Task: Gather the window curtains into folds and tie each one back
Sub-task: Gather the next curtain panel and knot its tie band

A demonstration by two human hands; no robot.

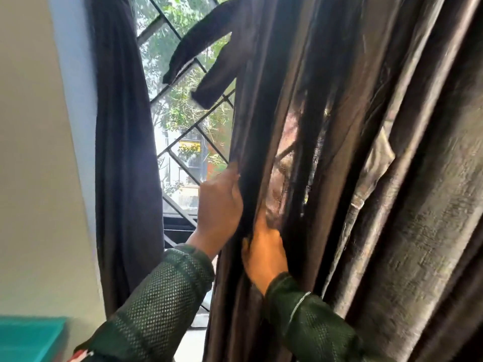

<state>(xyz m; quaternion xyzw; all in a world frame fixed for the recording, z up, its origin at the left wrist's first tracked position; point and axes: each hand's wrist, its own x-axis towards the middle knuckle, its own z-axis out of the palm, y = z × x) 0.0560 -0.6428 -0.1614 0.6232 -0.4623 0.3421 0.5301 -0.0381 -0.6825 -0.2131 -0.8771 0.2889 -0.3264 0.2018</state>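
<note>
A dark brown curtain (pixel 339 152) hangs in long vertical folds over the right half of the window. My left hand (pixel 219 205) pinches its left edge between thumb and fingers. My right hand (pixel 264 254) is just below and to the right, with its fingers pushed into a fold and partly hidden by the cloth. Two dark fabric tie strips (pixel 209 56) stick out leftward from the curtain near the top. A second dark curtain (pixel 125 152) hangs bunched against the left side of the window.
The window (pixel 190 142) between the curtains has a diagonal metal grille, with trees and a building outside. A pale wall (pixel 34 152) runs down the left. A teal object (pixel 28 338) sits at the bottom left corner.
</note>
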